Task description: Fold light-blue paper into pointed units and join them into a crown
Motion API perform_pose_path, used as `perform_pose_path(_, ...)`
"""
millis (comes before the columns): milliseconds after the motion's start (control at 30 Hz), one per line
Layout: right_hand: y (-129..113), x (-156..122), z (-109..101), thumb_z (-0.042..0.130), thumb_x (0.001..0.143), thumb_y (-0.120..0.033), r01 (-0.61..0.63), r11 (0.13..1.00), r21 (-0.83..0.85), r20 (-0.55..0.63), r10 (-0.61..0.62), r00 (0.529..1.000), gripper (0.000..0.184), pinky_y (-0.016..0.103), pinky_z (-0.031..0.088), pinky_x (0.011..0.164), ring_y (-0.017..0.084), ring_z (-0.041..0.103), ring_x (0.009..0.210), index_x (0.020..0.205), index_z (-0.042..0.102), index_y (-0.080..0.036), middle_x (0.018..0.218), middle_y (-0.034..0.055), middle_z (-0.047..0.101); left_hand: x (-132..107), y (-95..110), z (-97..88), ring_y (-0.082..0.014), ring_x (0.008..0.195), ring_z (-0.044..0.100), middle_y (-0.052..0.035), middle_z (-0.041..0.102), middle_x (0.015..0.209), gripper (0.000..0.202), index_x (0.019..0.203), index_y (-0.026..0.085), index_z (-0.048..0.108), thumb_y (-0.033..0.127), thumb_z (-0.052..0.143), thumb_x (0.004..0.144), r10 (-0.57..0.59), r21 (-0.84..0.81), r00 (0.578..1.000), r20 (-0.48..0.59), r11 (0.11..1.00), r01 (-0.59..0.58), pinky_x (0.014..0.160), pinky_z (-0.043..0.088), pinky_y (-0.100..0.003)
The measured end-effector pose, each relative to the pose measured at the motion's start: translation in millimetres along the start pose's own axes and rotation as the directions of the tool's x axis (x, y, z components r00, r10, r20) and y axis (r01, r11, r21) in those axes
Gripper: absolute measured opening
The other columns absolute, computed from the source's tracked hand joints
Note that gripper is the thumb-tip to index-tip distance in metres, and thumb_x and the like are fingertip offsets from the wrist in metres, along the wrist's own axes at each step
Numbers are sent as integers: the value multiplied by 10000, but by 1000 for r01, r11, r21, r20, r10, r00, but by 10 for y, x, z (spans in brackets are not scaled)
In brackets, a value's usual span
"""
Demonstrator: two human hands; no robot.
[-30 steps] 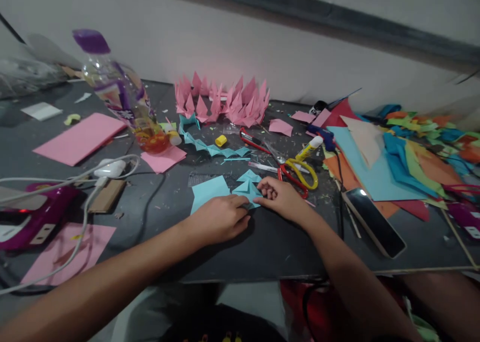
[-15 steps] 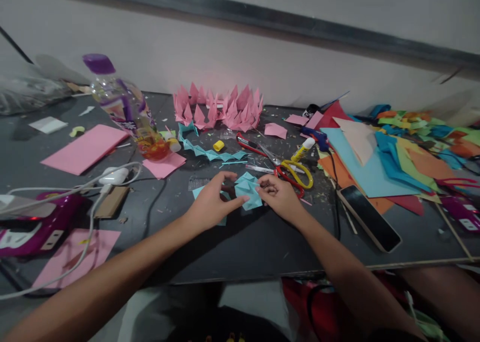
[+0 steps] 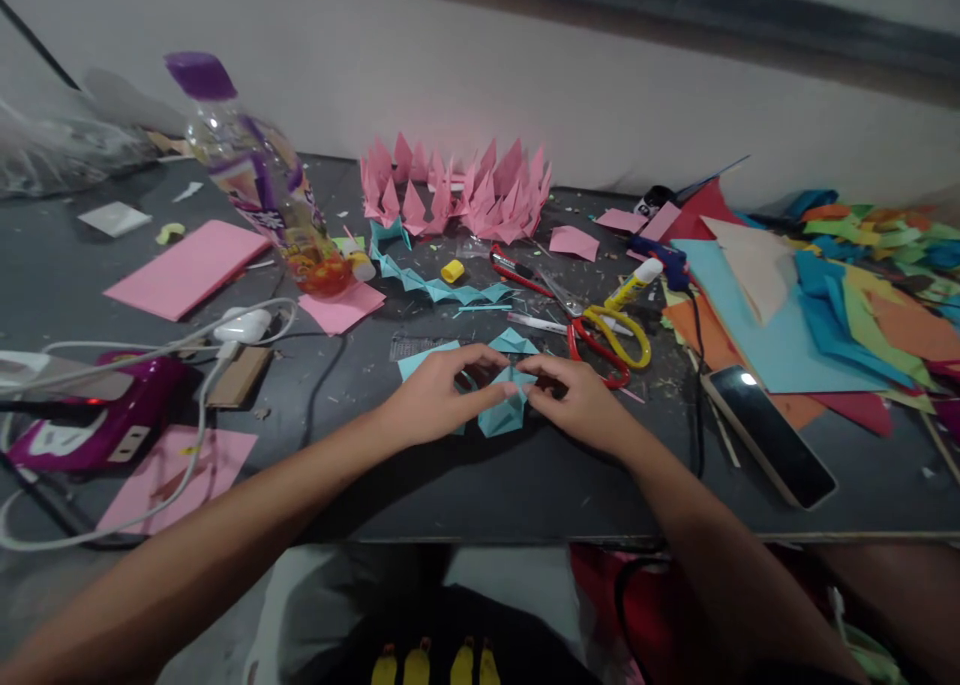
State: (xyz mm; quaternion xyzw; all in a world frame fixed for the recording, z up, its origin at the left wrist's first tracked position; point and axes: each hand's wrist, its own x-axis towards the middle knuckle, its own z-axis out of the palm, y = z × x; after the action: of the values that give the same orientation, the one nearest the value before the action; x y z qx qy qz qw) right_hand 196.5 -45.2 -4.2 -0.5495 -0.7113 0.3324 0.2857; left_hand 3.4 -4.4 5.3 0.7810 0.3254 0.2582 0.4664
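Head view: one folded light-blue paper over the dark surface, its edges pinched by the left hand and the right hand, both half-curled, apparently mid-fold; next move seemingly calls for aligned edges and firm creasing.

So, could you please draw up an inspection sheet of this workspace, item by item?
Surface: dark grey tabletop, strewn with paper scraps.
Job's things: folded light-blue paper piece, between the two grips; light-blue zigzag paper strip, lying apart, farther back.
Clutter: clear plastic bottle with purple cap, toward the left; scissors with red and yellow handles and black-screened phone, toward the right.
Left-hand grip: touching the paper piece; how firmly is unclear.
Right-hand grip: at the paper piece's right side; whether it pinches is unclear.
Cables: white cable, crossing a pink paper sheet; black cable, passing beside the phone.
Surroundings: pale wall behind, with a dark horizontal band.
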Motion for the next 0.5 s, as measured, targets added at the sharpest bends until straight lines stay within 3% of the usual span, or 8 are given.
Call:
perform_pose_path(133, -23, -8, 11, 508, 794, -252, -48, 999, -4, 55, 48, 997, 147, 233, 397, 522, 100, 469, 546, 864, 610, -172, 707, 10, 597, 23, -69, 20, -105, 699, 574, -21, 634, 795, 161, 924, 123, 594, 199, 548, 791, -94, -150, 995, 45, 984, 99, 639, 471, -230)
perform_pose_path(333, -7, -30, 47, 579, 761, -319, -66, 981, 185, 34, 60, 998, 318, 247, 453, 572, 112, 520, 619, 1053, 542, -199, 816, 23, 595, 50, -108, -16, -93, 669, 546, -17, 625, 794, 157, 906, 127, 611, 188, 507, 805, -106, -66, 994, 2, 992, 106, 585, 442, -205)
perform_pose_path(500, -10, -16, 35, 551, 780, -317, -104, 990, 94, 32, 102, 994, 170, 244, 425, 544, 115, 510, 578, 867, 596, -178, 697, 10, 592, 43, -113, -11, -97, 689, 552, -19, 622, 813, 183, 926, 123, 599, 158, 549, 754, -134, -72, 991, -15, 989, 132, 571, 437, -191)
